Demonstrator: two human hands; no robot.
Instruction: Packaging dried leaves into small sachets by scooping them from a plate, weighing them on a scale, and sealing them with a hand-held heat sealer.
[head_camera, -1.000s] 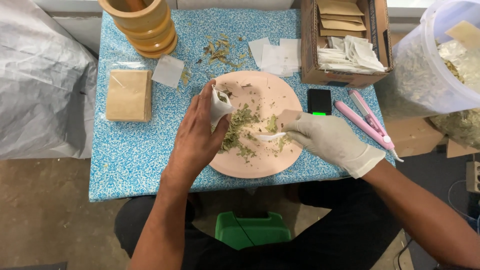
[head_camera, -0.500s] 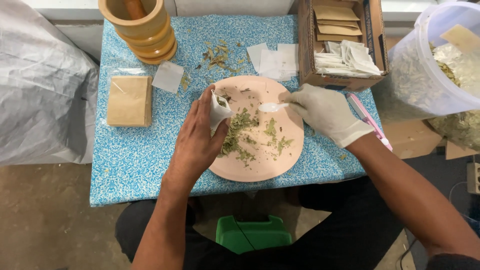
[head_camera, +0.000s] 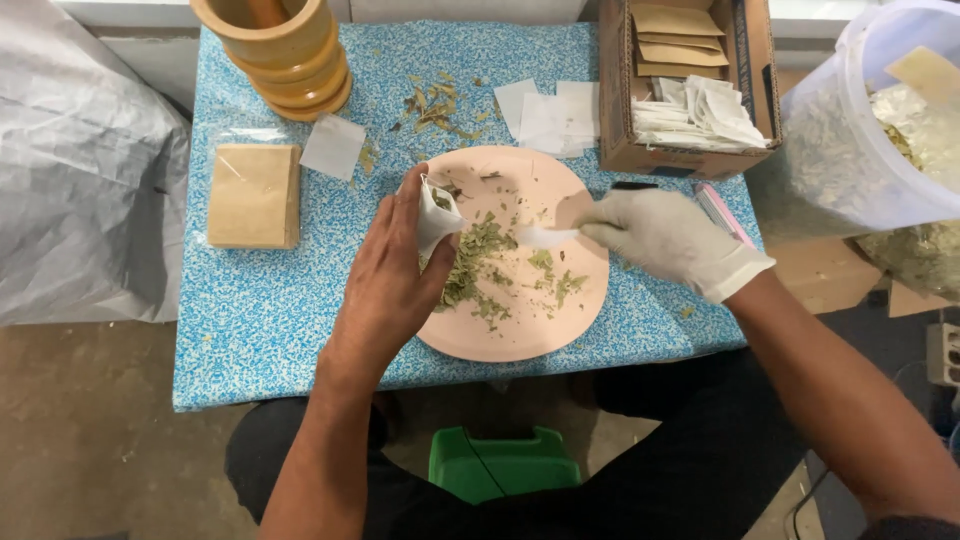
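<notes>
My left hand (head_camera: 392, 272) holds a small white paper sachet (head_camera: 436, 213) open at its top, over the left part of a round pink plate (head_camera: 527, 334). Dried green leaf pieces (head_camera: 476, 262) lie scattered on the plate. My right hand (head_camera: 672, 241), in a white glove, grips a small white spoon (head_camera: 543, 237) whose tip is above the middle of the plate, a short way right of the sachet.
A wooden mortar (head_camera: 281, 52) stands at the back left, a stack of brown envelopes (head_camera: 254, 195) beside it. Loose white sachets (head_camera: 545, 117) lie behind the plate. A cardboard box (head_camera: 687, 88) of sachets and a big plastic bag of leaves (head_camera: 868, 140) sit at the right.
My right hand with the spoon has lifted from the plate's lower right and now points left toward the sachet. The left hand has stayed in place with the sachet.
</notes>
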